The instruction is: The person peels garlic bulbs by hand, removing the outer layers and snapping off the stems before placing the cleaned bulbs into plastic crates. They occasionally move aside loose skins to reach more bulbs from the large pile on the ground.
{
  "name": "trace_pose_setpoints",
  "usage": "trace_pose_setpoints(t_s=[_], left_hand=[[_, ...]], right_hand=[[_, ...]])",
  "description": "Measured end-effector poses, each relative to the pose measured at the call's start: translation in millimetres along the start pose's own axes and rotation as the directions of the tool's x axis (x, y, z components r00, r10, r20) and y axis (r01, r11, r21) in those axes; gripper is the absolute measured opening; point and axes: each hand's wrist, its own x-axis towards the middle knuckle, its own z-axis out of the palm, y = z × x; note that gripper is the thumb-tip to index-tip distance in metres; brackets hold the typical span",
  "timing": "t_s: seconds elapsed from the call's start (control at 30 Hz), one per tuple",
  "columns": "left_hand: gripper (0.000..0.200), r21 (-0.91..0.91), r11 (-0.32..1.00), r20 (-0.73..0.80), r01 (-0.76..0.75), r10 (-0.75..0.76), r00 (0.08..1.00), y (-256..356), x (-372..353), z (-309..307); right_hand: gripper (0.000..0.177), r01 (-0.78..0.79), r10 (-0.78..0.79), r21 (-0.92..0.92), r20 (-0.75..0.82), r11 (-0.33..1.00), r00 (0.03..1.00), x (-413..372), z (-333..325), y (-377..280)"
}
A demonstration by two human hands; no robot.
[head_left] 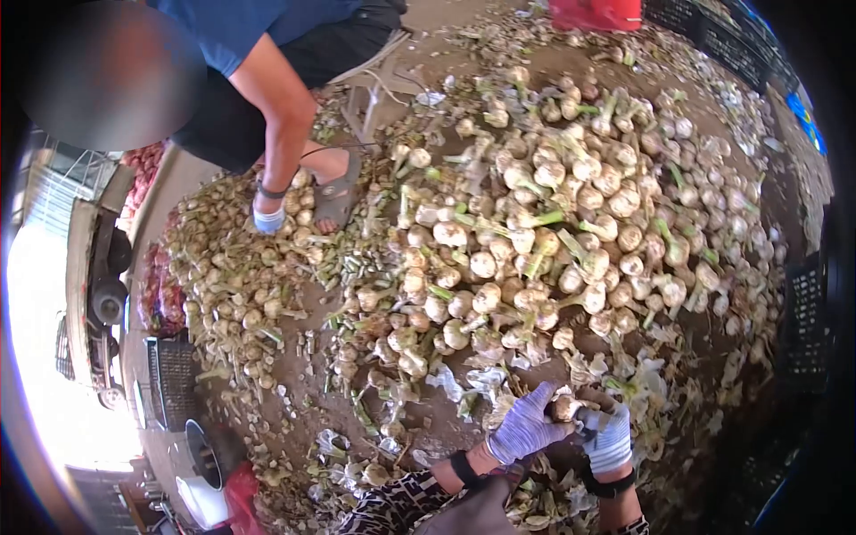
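Observation:
A garlic bulb (563, 407) sits between my two gloved hands, low in the head view. My left hand (528, 428), in a pale purple striped glove, has its fingers closed around the near side of the bulb. Close against the bulb's other side is my right hand (608, 435), its glove greyed at the fingers. Those fingers are curled, and what lies inside them is hidden. Just beyond my hands spreads a large heap of garlic bulbs (535, 241), many with green or cut stems. Papery garlic skins (642, 392) lie around my hands.
Another person (285, 98) sits at upper left, a gloved hand (268, 218) on a second garlic pile (232, 276). Black crates (169, 379) stand at left and also right (807, 312). A red bucket (596, 13) is at the top. Net sacks (160, 290) rest at left.

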Motion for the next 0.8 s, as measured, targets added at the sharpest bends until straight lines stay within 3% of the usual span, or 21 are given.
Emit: trace_pose_setpoints(t_s=[0.03,0.07,0.1,0.13,0.17,0.2,0.23,0.27,0.3,0.33,0.37,0.4,0.43,0.47,0.53,0.6,0.63,0.67,0.73,0.77,0.8], left_hand=[[0.060,0.002,1.000,-0.014,-0.003,0.003,1.000,-2,3,-1],[0.054,-0.345,0.933,0.091,0.103,-0.076,0.993,-8,6,-1],[0.047,-0.634,0.739,0.218,0.226,-0.110,0.970,-14,8,-1],[0.047,-0.633,0.743,0.208,0.219,-0.109,0.972,-23,11,-3],[0.040,-0.725,0.646,0.274,0.239,-0.049,0.961,-25,12,-6],[0.033,-0.801,0.533,0.339,0.274,0.027,0.940,-27,14,-3],[0.026,-0.820,0.412,0.431,0.396,-0.009,0.902,-31,13,-5],[0.029,-0.554,0.823,0.268,0.125,0.034,0.963,-31,6,-7],[0.030,-0.245,0.933,0.187,-0.263,0.312,0.931,-42,10,-11],[0.032,0.089,0.788,0.207,-0.609,0.583,0.786,-52,18,-13],[0.034,-0.442,0.889,0.184,-0.114,0.215,0.959,-40,16,-15],[0.037,-0.756,0.507,0.387,0.415,-0.165,0.907,-27,15,-19],[0.040,-0.759,0.542,0.355,0.361,-0.120,0.927,-27,14,-19],[0.043,-0.765,0.571,0.316,0.299,-0.071,0.946,-27,14,-17],[0.048,-0.667,0.706,0.271,0.237,-0.066,0.960,-4,14,-15],[0.055,-0.504,0.853,0.222,0.138,-0.027,0.975,3,16,-12],[0.060,-0.505,0.862,0.149,0.036,0.045,0.988,0,16,-7],[0.066,-0.498,0.865,0.070,-0.066,0.116,0.991,-4,15,-3],[0.075,-0.445,0.894,0.083,-0.057,0.105,0.991,-3,9,-4],[0.075,-0.499,0.867,0.083,-0.009,0.058,0.995,2,6,-5],[0.075,-0.551,0.834,0.085,0.038,0.011,0.996,5,5,-6]], right_hand=[[0.026,0.082,-0.088,-0.147,-0.030,0.986,0.996,1,0,2],[0.026,0.085,-0.089,-0.149,-0.019,0.985,0.996,2,-1,4],[0.025,0.394,-0.400,-0.527,0.109,0.753,0.910,5,-2,5],[0.023,0.595,-0.590,-0.745,0.345,0.302,0.731,9,-4,7],[0.026,0.646,-0.634,-0.733,0.400,0.212,0.662,12,-7,8],[0.026,0.640,-0.636,-0.740,0.395,0.207,0.663,13,-8,9],[0.026,0.625,-0.618,-0.716,0.348,0.311,0.705,12,-9,8],[0.026,0.593,-0.594,-0.692,0.290,0.411,0.751,7,-11,7],[0.024,0.511,-0.551,-0.671,0.180,0.538,0.815,5,-15,9],[0.027,0.415,-0.383,-0.443,0.165,0.795,0.909,3,-8,4],[0.035,0.330,-0.286,-0.381,0.168,0.864,0.943,-6,0,-8],[0.043,0.254,-0.229,-0.151,0.169,0.955,0.959,-10,-1,-8],[0.047,0.233,-0.212,-0.131,0.155,0.964,0.965,-8,-5,-5],[0.035,0.251,-0.240,-0.198,0.080,0.947,0.967,-11,3,-4],[0.032,0.324,-0.312,-0.334,0.089,0.885,0.946,-16,15,-11],[0.034,0.298,-0.272,-0.341,0.123,0.892,0.954,-14,9,-12],[0.029,0.178,-0.169,-0.227,0.061,0.957,0.984,-14,12,-17],[0.029,0.179,-0.172,-0.228,0.052,0.957,0.984,-13,9,-14],[0.025,0.333,-0.303,-0.274,0.147,0.902,0.942,-5,1,1],[0.022,0.433,-0.401,-0.231,0.172,0.871,0.900,-1,2,5],[0.022,0.434,-0.402,-0.230,0.171,0.871,0.899,-2,1,3]])
